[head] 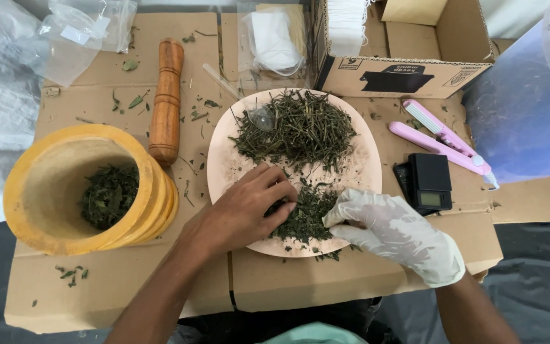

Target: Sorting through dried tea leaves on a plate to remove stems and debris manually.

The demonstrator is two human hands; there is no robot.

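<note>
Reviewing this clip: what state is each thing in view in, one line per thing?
Yellow wooden mortar: tipped toward the camera, dried leaves inside.
Brown wooden pestle: lying flat, untouched.
Round pink plate: holds two herb piles.
Bare left hand: fingers in the near pile.
White-gloved right hand: touching the same pile.
Small black scale: bare.

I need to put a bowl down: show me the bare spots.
Bare cardboard lies in front of the yellow mortar, left of the left hand. A smaller patch sits between the plate and pocket scale. Crowded: the plate, under both hands, right hand gloved.
</note>
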